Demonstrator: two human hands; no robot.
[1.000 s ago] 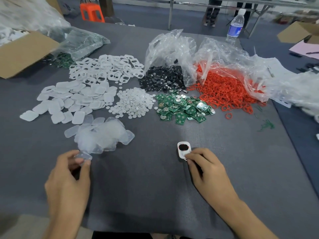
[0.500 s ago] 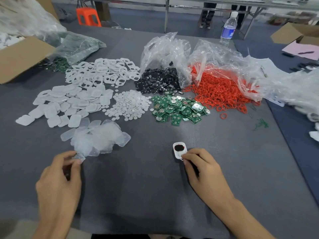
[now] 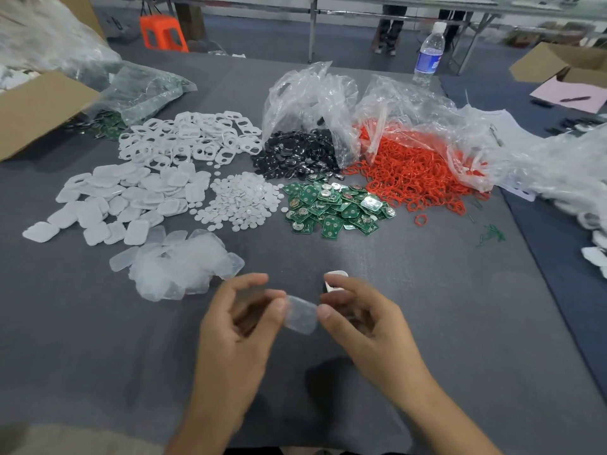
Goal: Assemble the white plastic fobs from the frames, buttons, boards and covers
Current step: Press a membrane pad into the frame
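Two hands hover close together over the grey table (image 3: 460, 323), their forearms coming in from 6 o'clock. The left hand (image 3: 239, 326) is curled, its index finger arched over the top. Its thumb and fingertips pinch the left edge of a clear cover (image 3: 301, 315), which hangs tilted in the gap between the hands. The right hand (image 3: 364, 320) is curled too, its fingers wrapped round a white frame (image 3: 335, 280) whose top corner shows above them. Its thumb tip touches the cover's right edge. Blur hides the finer grip. With the hands as the dial's centre, a pile of clear covers (image 3: 177, 267) lies at 10 o'clock and white discs (image 3: 239, 201) at 11. Black buttons (image 3: 295, 156) sit far out at 12, green boards (image 3: 338, 208) between 12 and 1, and red rings (image 3: 417, 172) at 1.
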